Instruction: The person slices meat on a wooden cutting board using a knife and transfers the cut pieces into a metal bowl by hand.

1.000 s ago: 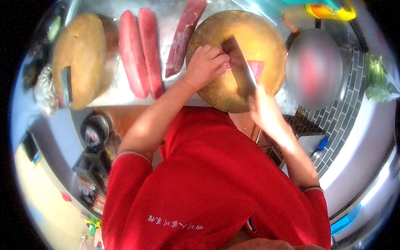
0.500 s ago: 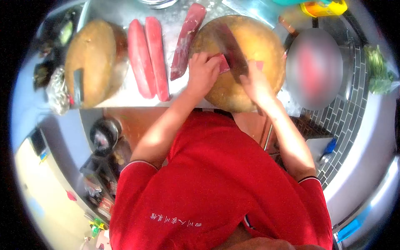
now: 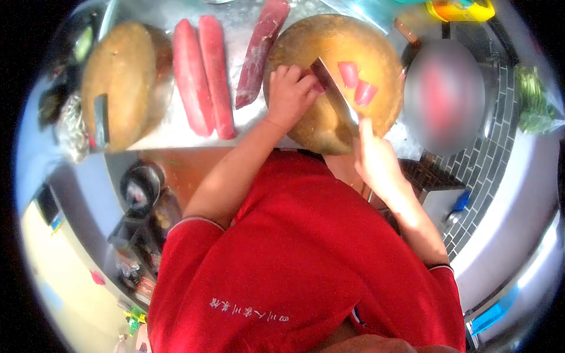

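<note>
A round wooden chopping board (image 3: 329, 32) lies in front of me. My left hand (image 3: 291, 97) rests at its left side, fingers curled over a piece of red meat (image 3: 318, 87) that is mostly hidden. In my right hand (image 3: 378, 162), below the board's lower right, is the handle of a cleaver (image 3: 334, 91). Its blade stands nearly edge-on beside the held meat; I cannot tell whether they touch. Right of the blade lie two cut meat pieces, one (image 3: 348, 74) above the other (image 3: 365, 93).
Left of the board lie three long strips of red meat (image 3: 259, 62), two of them side by side. Farther left, a second round board (image 3: 120, 70) carries a dark-bladed knife (image 3: 101, 120). A yellow container (image 3: 462, 10) stands at upper right, above a blurred oval area with something red.
My right hand has moved down and slightly right with the cleaver, whose blade now shows narrower. Two meat pieces on the board are now in plain view. The whole view has shifted slightly.
</note>
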`<state>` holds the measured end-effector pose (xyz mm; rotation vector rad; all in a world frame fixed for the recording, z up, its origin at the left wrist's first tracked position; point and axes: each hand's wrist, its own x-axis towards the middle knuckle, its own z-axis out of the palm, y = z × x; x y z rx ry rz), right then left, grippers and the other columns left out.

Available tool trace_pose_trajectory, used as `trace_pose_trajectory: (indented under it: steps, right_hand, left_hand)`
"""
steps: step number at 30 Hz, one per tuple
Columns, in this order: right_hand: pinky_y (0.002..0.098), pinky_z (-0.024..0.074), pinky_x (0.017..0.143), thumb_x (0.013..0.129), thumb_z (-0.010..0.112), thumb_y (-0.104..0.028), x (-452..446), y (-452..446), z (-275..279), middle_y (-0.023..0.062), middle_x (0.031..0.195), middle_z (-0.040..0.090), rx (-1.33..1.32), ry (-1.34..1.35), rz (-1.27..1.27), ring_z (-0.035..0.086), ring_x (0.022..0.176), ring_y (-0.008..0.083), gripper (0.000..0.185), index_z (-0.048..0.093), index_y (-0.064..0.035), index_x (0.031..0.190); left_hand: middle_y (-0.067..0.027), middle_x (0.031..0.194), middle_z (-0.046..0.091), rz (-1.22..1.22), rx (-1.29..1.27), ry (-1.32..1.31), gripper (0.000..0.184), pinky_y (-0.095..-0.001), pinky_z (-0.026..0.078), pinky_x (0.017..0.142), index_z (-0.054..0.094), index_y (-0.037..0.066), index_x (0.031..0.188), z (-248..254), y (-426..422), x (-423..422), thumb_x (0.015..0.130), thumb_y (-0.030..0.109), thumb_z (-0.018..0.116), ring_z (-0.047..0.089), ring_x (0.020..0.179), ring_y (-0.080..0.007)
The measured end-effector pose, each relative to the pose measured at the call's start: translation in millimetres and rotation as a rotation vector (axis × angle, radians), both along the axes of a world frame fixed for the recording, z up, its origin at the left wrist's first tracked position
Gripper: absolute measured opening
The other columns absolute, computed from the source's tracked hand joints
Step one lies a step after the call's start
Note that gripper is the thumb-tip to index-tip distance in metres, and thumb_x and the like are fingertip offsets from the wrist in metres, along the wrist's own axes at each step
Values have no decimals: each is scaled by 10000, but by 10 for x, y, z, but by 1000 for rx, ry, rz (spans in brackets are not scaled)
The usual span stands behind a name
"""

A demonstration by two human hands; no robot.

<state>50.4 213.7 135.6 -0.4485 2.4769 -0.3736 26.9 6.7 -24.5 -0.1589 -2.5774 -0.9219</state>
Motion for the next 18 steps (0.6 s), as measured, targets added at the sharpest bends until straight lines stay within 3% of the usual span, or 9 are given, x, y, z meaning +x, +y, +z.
trace_pose_trajectory:
  steps: [14,18]
  right_hand:
    - [613,518,604,968,517,-58,-32,-70,-82,305,715,637,19,-21,-30,649,674,517,225,370,9,1125]
    - [588,492,615,969,567,-67,-387,-312,-617,333,759,621,-136,30,-77,636,733,537,334,382,16,1234]
  left_hand:
    - [-43,905,527,-7,35,21,219,-455,412,736,671,192,865,-51,-41,-47,687,245,787,524,896,-300]
    - [-45,915,530,-16,63,30,223,-453,413,737,677,190,882,-85,-46,-72,686,226,776,527,905,-304]
